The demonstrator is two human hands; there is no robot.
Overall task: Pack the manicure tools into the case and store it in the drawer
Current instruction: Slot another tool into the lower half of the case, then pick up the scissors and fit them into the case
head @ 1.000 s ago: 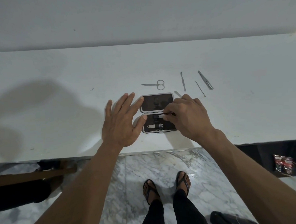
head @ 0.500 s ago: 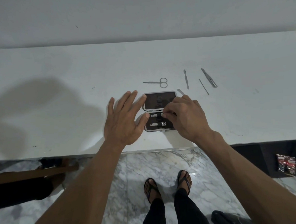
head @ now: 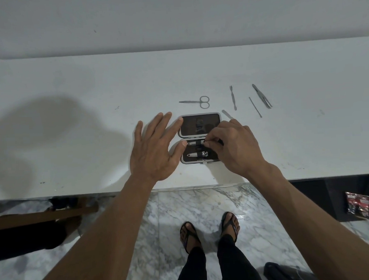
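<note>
Centre frame: my left hand (head: 153, 151) flat, fingers spread, steadying open case (head: 200, 137); my right hand (head: 233, 147) pinching upper clipper (head: 195, 143) inside.

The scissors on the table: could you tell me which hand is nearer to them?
Left. The left hand has fingertips just below-left of the scissors; the right hand sits lower, over the case.

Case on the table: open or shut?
Open. The case lies flat with both halves spread; two clippers sit strapped in the near half, and the far half looks empty.
</note>
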